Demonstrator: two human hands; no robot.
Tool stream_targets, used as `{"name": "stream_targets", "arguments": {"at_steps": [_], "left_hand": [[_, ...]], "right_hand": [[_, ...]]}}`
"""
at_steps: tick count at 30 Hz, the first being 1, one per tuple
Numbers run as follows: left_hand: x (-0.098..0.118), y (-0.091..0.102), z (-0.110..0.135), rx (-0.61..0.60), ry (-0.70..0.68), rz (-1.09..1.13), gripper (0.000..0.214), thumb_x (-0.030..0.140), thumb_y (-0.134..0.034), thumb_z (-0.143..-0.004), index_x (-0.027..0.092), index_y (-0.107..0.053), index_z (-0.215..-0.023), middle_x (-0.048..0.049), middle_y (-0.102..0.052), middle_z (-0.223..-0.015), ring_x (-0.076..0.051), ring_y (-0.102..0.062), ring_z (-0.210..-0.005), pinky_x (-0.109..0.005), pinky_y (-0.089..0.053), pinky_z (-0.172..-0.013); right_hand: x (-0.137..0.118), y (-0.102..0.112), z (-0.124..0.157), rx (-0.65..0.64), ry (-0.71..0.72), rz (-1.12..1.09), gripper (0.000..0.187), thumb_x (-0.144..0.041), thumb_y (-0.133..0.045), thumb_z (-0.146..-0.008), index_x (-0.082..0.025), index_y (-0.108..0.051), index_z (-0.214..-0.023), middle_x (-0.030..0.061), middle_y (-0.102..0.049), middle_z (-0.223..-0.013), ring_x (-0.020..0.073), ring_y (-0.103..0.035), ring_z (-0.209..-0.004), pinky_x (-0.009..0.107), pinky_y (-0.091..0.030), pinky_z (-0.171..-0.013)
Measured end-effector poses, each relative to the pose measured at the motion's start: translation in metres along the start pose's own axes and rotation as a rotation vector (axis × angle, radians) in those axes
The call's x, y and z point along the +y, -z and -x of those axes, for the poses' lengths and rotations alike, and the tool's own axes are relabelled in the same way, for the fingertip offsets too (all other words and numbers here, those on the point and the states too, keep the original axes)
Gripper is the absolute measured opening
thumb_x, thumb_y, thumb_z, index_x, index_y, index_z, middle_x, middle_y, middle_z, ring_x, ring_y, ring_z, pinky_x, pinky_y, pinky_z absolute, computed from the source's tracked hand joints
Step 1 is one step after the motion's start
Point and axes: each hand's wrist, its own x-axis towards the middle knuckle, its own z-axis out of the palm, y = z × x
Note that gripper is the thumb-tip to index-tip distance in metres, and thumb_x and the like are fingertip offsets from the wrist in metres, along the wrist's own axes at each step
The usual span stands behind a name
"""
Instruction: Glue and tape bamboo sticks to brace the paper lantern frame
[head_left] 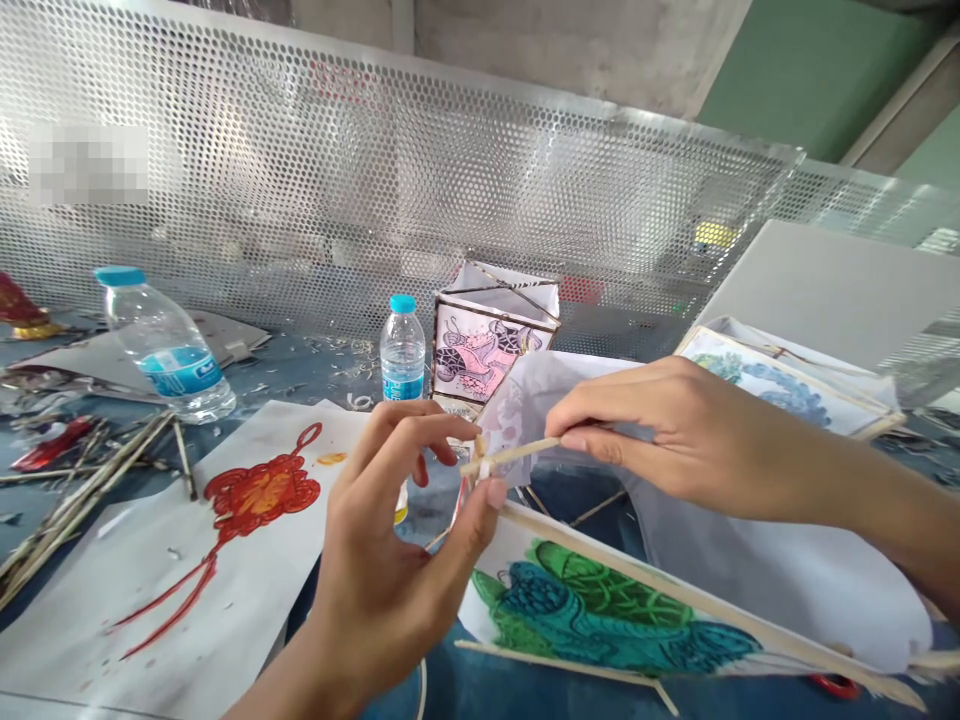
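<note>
My left hand (pixel 397 545) pinches the corner joint of a bamboo-stick lantern frame (pixel 600 560) between thumb and fingers. My right hand (pixel 675 430) grips a thin bamboo stick (pixel 510 455) at that same joint, with translucent white paper (pixel 750 570) draped under it. The frame's lower panel shows a green and teal painted pattern (pixel 592 610). Both hands meet near the picture's middle, just above the table.
A finished paper lantern (pixel 491 340) with pink and black drawing stands behind, beside a small water bottle (pixel 402 350). A larger bottle (pixel 169 350) stands at left. A paper sheet with a red knot painting (pixel 251 500), loose bamboo sticks (pixel 82 490), another painted panel (pixel 780 385) and a perforated metal screen (pixel 375 180) surround the work.
</note>
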Motion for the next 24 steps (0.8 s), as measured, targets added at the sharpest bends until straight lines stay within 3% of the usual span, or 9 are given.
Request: {"name": "stream_targets", "arguments": {"at_steps": [8, 24], "left_hand": [[0.0025, -0.0002, -0.0026, -0.034, 0.005, 0.096, 0.010, 0.024, -0.073, -0.105, 0.028, -0.072, -0.113, -0.0011, -0.066, -0.109, -0.017, -0.063, -0.097, -0.036, -0.053, -0.074], [0.0036, -0.0005, -0.0019, -0.005, 0.056, 0.143, 0.011, 0.022, -0.077, -0.103, 0.031, -0.076, -0.109, 0.0009, -0.071, -0.111, -0.015, -0.068, -0.102, -0.030, -0.058, -0.075]], "right_hand": [[-0.0058, -0.0014, 0.0015, 0.027, 0.023, 0.006, 0.021, -0.029, -0.063, -0.116, -0.024, -0.078, -0.103, -0.0010, -0.084, -0.096, 0.0162, -0.074, -0.081, 0.031, -0.049, -0.074], [-0.0056, -0.0003, 0.0041, 0.000, 0.037, -0.019, 0.022, -0.030, -0.062, -0.118, -0.023, -0.079, -0.106, -0.0008, -0.084, -0.098, 0.0148, -0.076, -0.084, 0.030, -0.052, -0.076]]}}
